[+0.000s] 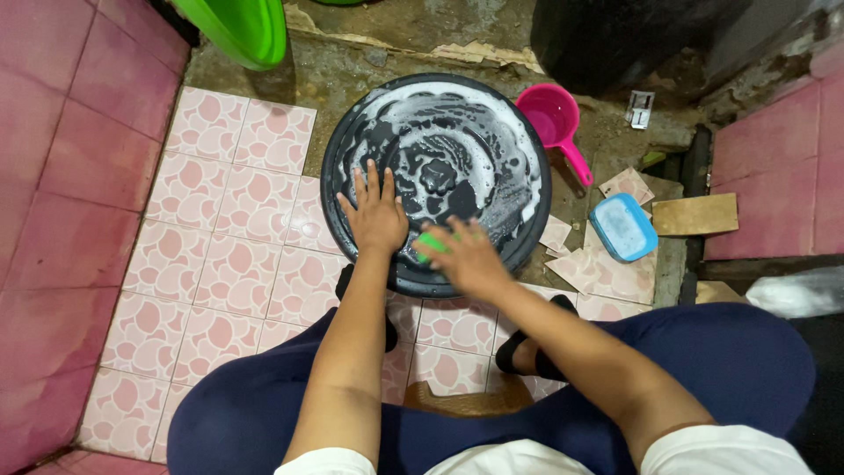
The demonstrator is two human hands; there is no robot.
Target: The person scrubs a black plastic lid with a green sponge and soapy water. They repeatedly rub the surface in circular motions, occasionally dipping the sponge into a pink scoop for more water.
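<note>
Soap suds cover the flat top of a big round black basin (pixel 437 167) that lies upside down on the floor, partly on the pink patterned tiles (pixel 233 255) and partly on bare concrete. The left hand (pixel 376 214) lies flat on the near left part of the basin, fingers spread wide and holding nothing. The right hand (pixel 466 255) is just beside it at the near edge of the basin, closed around a green sponge (pixel 430 244) that touches the wet black surface; this hand is blurred, so the grip is hard to see in detail.

At the far right edge of the basin a pink scoop (pixel 556 121) with a long handle stands on the concrete. A small blue box (pixel 622 227) lies to the right, near loose broken tile pieces. A green tub (pixel 239 28) shows at the far left corner. The person squats on a low wooden stool (pixel 466 403), knees in dark blue trousers either side.
</note>
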